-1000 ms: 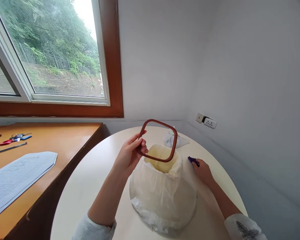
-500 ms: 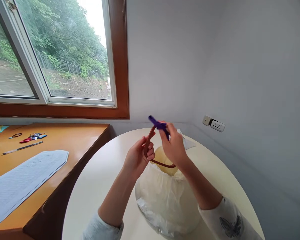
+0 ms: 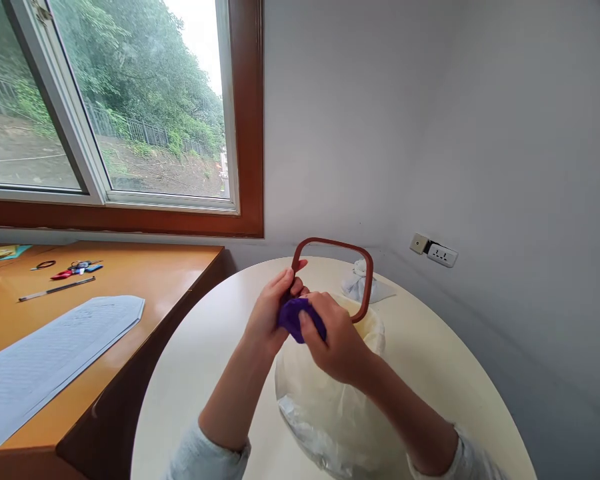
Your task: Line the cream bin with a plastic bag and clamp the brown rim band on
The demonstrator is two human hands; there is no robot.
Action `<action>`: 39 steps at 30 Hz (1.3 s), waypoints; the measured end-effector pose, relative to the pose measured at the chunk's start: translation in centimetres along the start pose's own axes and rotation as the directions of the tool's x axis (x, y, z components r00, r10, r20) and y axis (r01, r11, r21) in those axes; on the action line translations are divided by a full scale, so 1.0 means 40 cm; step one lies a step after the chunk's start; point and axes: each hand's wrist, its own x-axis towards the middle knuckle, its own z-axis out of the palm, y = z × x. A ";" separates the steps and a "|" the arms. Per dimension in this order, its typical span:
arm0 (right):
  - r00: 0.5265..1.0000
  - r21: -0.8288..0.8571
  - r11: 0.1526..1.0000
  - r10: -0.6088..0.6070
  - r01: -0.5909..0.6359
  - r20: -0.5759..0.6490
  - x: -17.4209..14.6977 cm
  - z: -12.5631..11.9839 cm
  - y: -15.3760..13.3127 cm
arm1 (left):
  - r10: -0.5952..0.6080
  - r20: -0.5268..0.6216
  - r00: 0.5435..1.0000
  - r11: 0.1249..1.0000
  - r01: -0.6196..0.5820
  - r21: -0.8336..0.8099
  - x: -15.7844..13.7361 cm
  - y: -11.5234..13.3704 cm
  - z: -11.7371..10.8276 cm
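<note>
My left hand [image 3: 273, 307] grips the left side of a reddish-brown rounded rectangular frame [image 3: 335, 242], holding it tilted up above the bin. In my right hand [image 3: 333, 333] is a bunched purple cloth [image 3: 296, 319], pressed against the frame's lower left part beside my left fingers. Below both hands stands a pale, round bin [image 3: 325, 407] lined with a translucent plastic bag, its mouth partly hidden by my right hand.
The bin stands on a round white table [image 3: 195, 347]. Behind it lies a knotted, whitish plastic bag [image 3: 357, 283]. On the wooden desk [image 3: 180, 267] at left are papers [image 3: 75, 347], a pen [image 3: 57, 289] and keys [image 3: 80, 268]. A wall socket [image 3: 442, 255] is at right.
My right hand has moved the purple cloth from the frame's top down to its lower left, near my left hand. The frame now faces me more fully.
</note>
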 end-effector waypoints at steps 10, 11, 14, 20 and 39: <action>0.879 -0.286 0.954 -0.211 0.090 -0.427 0.102 -0.136 0.057 | 0.046 0.083 0.995 0.970 -0.065 0.236 -0.007 -0.016 0.009; 0.921 -0.328 0.929 -0.270 0.172 -0.281 0.105 -0.132 0.067 | 0.035 0.089 0.995 0.974 -0.054 0.220 -0.010 -0.016 0.012; 0.976 -0.342 0.923 -0.210 0.176 -0.065 0.088 -0.120 0.104 | 0.031 0.070 0.997 0.989 -0.041 0.145 -0.017 -0.008 0.015; 0.949 -0.189 0.964 0.130 -0.189 -0.286 -0.013 -0.105 0.125 | 0.161 -0.016 0.987 0.986 -0.162 -0.049 -0.018 0.006 0.016; 0.888 -0.033 0.906 0.405 -0.421 -0.218 -0.079 -0.227 0.011 | 0.429 0.017 0.903 0.901 -0.429 0.057 -0.036 -0.054 0.062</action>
